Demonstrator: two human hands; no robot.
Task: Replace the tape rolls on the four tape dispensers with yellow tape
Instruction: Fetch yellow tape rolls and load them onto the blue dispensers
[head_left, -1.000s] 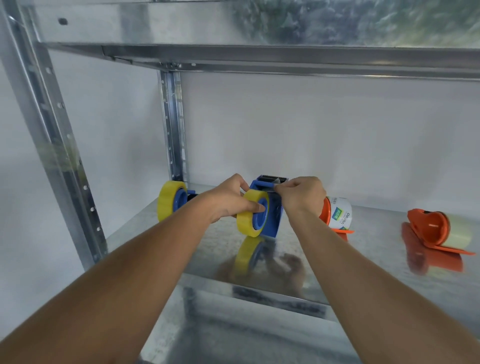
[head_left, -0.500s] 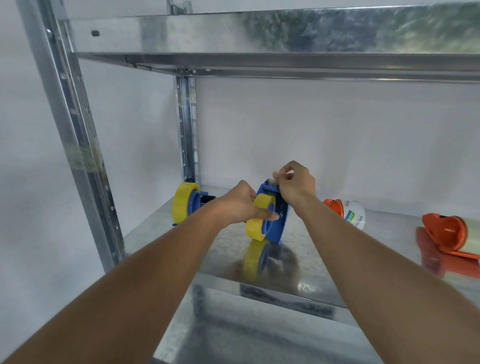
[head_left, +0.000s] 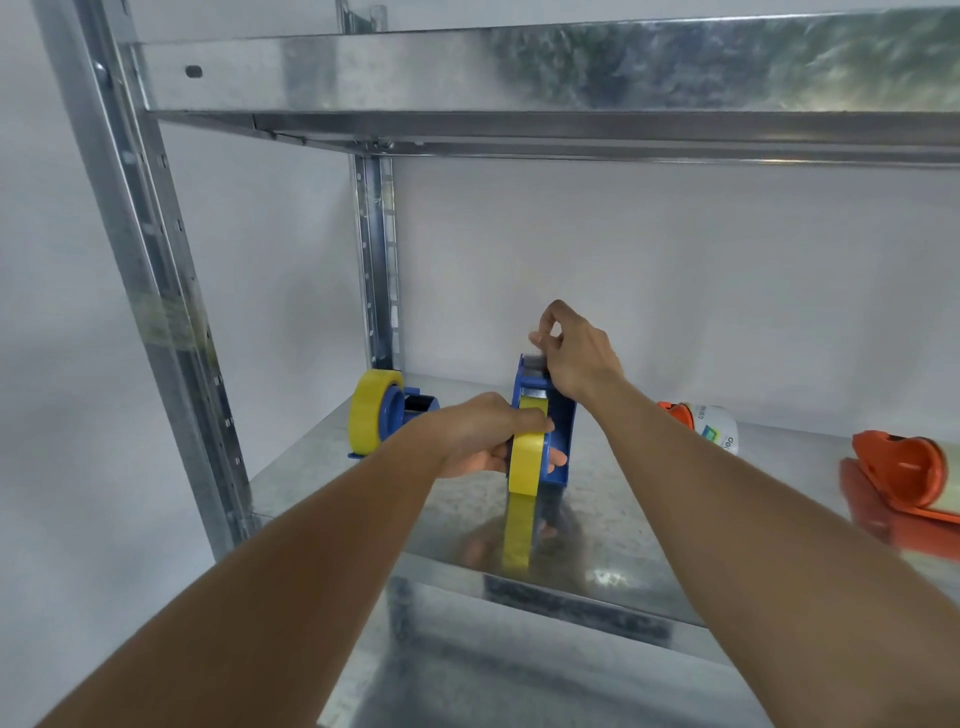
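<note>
A blue tape dispenser (head_left: 561, 436) stands on the metal shelf (head_left: 613, 525) at centre, with a yellow tape roll (head_left: 525, 457) on it. My left hand (head_left: 480, 439) grips that roll and the dispenser from the left side, thumb over the top of the roll. My right hand (head_left: 574, 351) is above the dispenser's cutter end, thumb and fingers pinched on the loose end of the tape. A second blue dispenser (head_left: 410, 410) with a yellow roll (head_left: 370, 415) lies at the left. Two orange dispensers, one (head_left: 678, 413) holding a white-labelled roll (head_left: 717, 428) and one (head_left: 898, 470) at far right, lie on the shelf.
The shelf above (head_left: 519, 73) hangs low over the work area. A steel upright (head_left: 156, 291) stands at the left front and another (head_left: 376, 260) at the back. A white wall closes the rear.
My right hand has risen from the dispenser's top to above the cutter, pulling tape up. The dispenser now stands more end-on. My view has shifted left and down.
</note>
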